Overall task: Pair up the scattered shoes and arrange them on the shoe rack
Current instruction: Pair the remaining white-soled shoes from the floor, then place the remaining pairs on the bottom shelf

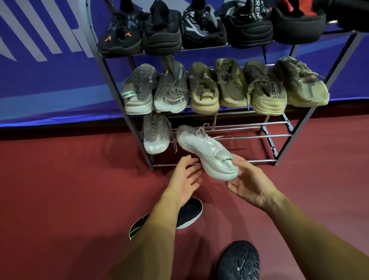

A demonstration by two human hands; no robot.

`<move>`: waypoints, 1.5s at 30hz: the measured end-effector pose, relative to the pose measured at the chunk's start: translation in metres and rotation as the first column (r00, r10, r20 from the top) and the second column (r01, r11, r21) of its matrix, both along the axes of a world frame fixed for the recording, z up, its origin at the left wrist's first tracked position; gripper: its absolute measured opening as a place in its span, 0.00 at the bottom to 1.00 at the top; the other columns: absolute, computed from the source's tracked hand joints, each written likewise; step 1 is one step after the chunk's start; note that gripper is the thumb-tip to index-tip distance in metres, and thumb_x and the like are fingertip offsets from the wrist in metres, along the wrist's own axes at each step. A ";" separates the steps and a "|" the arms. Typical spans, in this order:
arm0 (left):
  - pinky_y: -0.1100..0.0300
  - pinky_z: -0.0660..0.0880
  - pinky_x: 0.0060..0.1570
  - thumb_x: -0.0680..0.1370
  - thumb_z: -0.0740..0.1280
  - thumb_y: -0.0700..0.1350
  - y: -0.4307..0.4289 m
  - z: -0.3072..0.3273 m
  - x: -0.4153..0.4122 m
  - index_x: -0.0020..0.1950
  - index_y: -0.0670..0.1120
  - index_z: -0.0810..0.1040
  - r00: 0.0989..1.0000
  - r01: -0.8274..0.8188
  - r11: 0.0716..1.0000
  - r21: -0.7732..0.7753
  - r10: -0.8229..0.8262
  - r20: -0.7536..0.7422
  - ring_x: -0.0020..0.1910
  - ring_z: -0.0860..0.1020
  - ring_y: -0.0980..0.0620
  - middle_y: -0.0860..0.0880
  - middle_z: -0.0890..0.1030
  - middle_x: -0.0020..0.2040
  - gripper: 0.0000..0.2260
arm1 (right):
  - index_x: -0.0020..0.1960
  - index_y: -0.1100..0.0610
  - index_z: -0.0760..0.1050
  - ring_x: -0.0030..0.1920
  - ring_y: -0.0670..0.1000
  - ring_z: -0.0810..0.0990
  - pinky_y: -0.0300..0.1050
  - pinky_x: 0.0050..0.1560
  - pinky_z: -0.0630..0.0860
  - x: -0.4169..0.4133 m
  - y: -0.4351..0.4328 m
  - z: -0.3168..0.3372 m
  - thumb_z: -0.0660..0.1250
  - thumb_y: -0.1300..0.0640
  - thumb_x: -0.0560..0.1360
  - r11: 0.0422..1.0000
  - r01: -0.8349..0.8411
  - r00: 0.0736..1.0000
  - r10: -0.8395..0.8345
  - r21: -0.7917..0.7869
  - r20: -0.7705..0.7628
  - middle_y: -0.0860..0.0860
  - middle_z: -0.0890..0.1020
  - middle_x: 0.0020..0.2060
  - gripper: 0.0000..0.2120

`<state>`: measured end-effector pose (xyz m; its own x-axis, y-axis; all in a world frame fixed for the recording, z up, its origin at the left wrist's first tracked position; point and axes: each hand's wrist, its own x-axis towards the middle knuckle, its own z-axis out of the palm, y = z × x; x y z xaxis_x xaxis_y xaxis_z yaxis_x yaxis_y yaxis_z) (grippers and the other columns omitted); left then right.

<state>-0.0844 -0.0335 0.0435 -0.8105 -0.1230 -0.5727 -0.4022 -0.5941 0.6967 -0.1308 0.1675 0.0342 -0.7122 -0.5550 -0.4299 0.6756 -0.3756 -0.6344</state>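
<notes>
My right hand (247, 182) grips the heel of a white sneaker (207, 150), toe pointing up and left toward the bottom shelf of the metal shoe rack (270, 136). My left hand (184, 179) is open just left of the sneaker's heel, fingers spread, not clearly touching it. A pale grey sneaker (156, 133) stands at the left end of the bottom shelf. Several beige and grey sneakers fill the middle shelf (225, 86). Several black sneakers fill the top shelf (195, 25).
On the red floor near me lie a black shoe with a white sole (190, 212), partly under my left forearm, a green-lined piece (136, 226) beside it, and a black shoe sole-up (238, 264). A blue banner wall (38, 61) stands behind the rack.
</notes>
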 end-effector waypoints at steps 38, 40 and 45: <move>0.59 0.71 0.46 0.72 0.77 0.45 -0.062 -0.021 -0.064 0.49 0.46 0.84 0.972 -0.221 0.974 -0.044 0.224 0.071 0.51 0.78 0.53 0.49 0.81 0.49 0.08 | 0.71 0.58 0.68 0.44 0.46 0.80 0.36 0.39 0.75 -0.073 -0.160 -0.015 0.76 0.60 0.73 0.953 0.266 0.963 -0.268 0.143 -0.006 0.53 0.85 0.52 0.30; 0.59 0.71 0.46 0.72 0.77 0.44 -0.059 -0.021 -0.066 0.50 0.47 0.84 0.970 -0.229 0.972 -0.053 0.233 0.077 0.52 0.79 0.53 0.50 0.81 0.50 0.08 | 0.69 0.60 0.70 0.40 0.44 0.79 0.35 0.37 0.74 -0.073 -0.161 -0.016 0.77 0.59 0.72 0.941 0.288 0.957 -0.291 0.178 -0.008 0.53 0.84 0.49 0.29; 0.60 0.72 0.47 0.71 0.77 0.48 -0.059 -0.024 -0.063 0.52 0.48 0.84 0.975 -0.199 0.978 -0.063 0.204 0.091 0.57 0.79 0.53 0.50 0.83 0.54 0.11 | 0.68 0.56 0.69 0.46 0.46 0.84 0.40 0.48 0.78 -0.069 -0.160 -0.018 0.77 0.55 0.73 0.935 0.281 0.960 -0.278 0.218 -0.045 0.51 0.86 0.51 0.28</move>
<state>-0.1470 -0.0925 0.0194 -0.7069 -0.3107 -0.6354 -0.3449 -0.6328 0.6932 -0.2002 0.0077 0.0160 -0.8315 -0.2256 -0.5077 0.5543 -0.3982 -0.7308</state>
